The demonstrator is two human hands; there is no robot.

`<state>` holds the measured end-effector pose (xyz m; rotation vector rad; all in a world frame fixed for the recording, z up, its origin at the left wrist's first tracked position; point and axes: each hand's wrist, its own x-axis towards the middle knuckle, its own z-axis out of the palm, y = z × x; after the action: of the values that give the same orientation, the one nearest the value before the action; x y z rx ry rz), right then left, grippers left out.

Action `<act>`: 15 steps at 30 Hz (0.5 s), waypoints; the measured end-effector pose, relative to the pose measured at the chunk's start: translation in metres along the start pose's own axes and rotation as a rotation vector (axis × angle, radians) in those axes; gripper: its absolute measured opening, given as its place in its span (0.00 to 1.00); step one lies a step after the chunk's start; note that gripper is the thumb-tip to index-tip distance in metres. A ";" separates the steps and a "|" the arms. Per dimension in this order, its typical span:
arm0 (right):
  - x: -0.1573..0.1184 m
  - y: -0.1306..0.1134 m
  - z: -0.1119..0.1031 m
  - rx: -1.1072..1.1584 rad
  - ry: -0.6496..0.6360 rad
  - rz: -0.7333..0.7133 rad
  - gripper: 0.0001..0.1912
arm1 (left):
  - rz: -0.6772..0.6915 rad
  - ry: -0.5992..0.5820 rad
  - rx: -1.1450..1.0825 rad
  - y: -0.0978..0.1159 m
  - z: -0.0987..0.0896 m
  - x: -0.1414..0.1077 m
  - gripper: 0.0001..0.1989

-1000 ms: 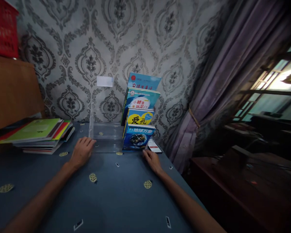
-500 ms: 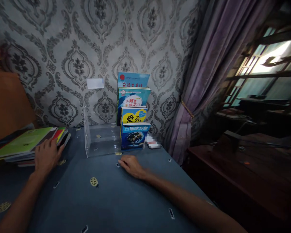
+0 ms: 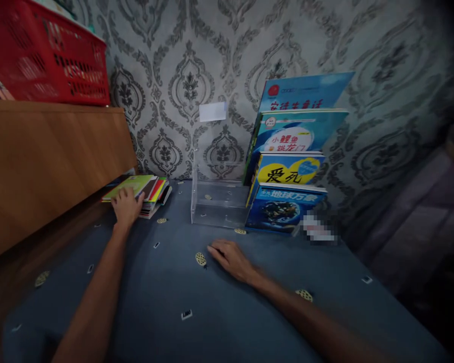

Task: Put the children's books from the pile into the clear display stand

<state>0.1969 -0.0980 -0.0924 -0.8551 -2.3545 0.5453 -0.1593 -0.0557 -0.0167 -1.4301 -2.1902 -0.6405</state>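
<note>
- While the left hand (image 3: 126, 207) lies over the near edge of the pile of books (image 3: 138, 184), its fingers are spread, with no firm grip showing.
- The right hand (image 3: 230, 258) is over the middle of the table (image 3: 147, 302), fingers bent, nothing seen in them; how tightly they curl cannot be told.
- The pile lies flat at the far left, beside the brown cabinet (image 3: 53, 166).
- Right of it, a clear rack (image 3: 193, 204) holds upright books (image 3: 283, 212) in its right side.
</note>
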 end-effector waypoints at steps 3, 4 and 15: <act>0.000 0.000 -0.001 0.015 0.007 0.010 0.26 | 0.001 -0.156 -0.025 -0.010 -0.005 0.004 0.32; 0.000 -0.001 -0.001 0.020 0.010 0.012 0.26 | 0.018 -0.189 -0.029 -0.012 -0.006 0.005 0.32; 0.002 -0.006 -0.004 0.073 0.000 0.020 0.24 | 0.246 -0.353 0.007 -0.042 -0.011 0.024 0.25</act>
<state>0.1957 -0.1001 -0.0849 -0.8463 -2.3133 0.6348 -0.2054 -0.0600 0.0001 -1.8901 -2.2092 -0.3113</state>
